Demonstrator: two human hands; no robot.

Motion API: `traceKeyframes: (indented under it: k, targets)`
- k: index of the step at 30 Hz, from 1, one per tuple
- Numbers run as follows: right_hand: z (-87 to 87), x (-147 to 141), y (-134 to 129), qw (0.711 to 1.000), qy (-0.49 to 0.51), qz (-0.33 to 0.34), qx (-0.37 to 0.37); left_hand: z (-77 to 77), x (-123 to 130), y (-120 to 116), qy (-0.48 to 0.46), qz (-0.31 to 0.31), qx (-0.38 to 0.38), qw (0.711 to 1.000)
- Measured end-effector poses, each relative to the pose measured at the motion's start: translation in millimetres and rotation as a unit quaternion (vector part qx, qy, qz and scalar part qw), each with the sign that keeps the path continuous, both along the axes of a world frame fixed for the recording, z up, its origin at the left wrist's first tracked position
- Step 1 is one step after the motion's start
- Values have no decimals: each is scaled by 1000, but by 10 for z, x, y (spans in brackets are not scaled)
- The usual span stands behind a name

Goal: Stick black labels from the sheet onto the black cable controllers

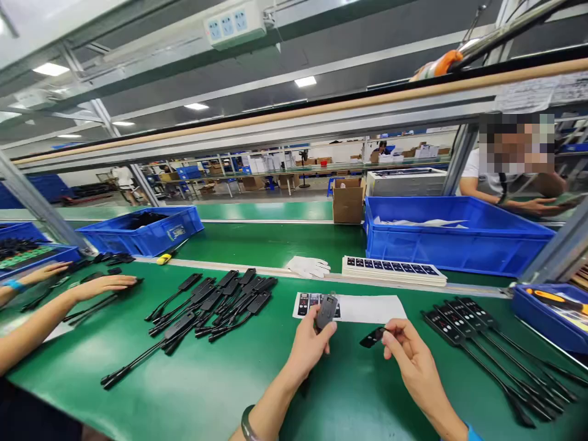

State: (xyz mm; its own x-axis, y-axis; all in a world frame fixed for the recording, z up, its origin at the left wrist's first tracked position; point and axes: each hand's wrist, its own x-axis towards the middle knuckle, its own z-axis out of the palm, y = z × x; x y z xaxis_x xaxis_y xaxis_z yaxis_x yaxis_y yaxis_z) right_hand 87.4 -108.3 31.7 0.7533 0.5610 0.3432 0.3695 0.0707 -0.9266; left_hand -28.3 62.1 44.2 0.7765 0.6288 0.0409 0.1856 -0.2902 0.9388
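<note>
My left hand (pixel 305 346) is closed around a dark grey, flat plastic controller housing (pixel 327 311), holding it upright over a white label sheet (pixel 372 308). A few black labels show on that sheet's left part. Between thumb and fingertips, my right hand (pixel 411 355) pinches a black label (pixel 371 338) with small light markings, apart from the housing. To the right lie several labelled controllers with cables (pixel 459 320), side by side. Left of my hands is a loose pile of black controllers with cables (pixel 220 300), without visible labels.
A stack of label sheets (pixel 392 272) and a white glove (pixel 309 267) lie along the table's back ledge. Blue bins (pixel 441 245) stand behind. At right is a blue tray (pixel 551 318) with an orange-handled tool. A co-worker's hands (pixel 103 285) reach over parts at left.
</note>
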Motion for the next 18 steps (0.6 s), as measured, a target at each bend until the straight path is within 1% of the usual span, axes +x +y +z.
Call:
traceKeyframes:
  k: [1,2,3,4,5,6,9,13,18]
  targets:
    - [13,-5,0,1000,9,3,1,-13,14,-103,-29,-41,-126,991]
    - [28,-9,-1,1000,16,6,0,-24,24,-199,-51,-71,-237,968]
    - [43,-11,-2,1000,21,7,-3,-32,29,-285,-60,-91,-317,942]
    - [58,-13,-3,1000,24,8,-7,-36,28,-358,-62,-103,-372,920]
    - [73,-14,-4,1000,27,8,-10,-37,24,-418,-57,-109,-407,905]
    - [86,-15,-4,1000,28,7,-11,-37,17,-463,-49,-114,-424,897]
    - [104,-23,3,999,35,7,-12,-32,-11,-531,-22,-137,-428,893]
    - [80,-42,15,998,54,20,-31,-29,-32,-547,-12,-167,-432,886]
    - [50,-74,13,996,72,25,-54,-39,-27,-560,-10,-180,-437,881]
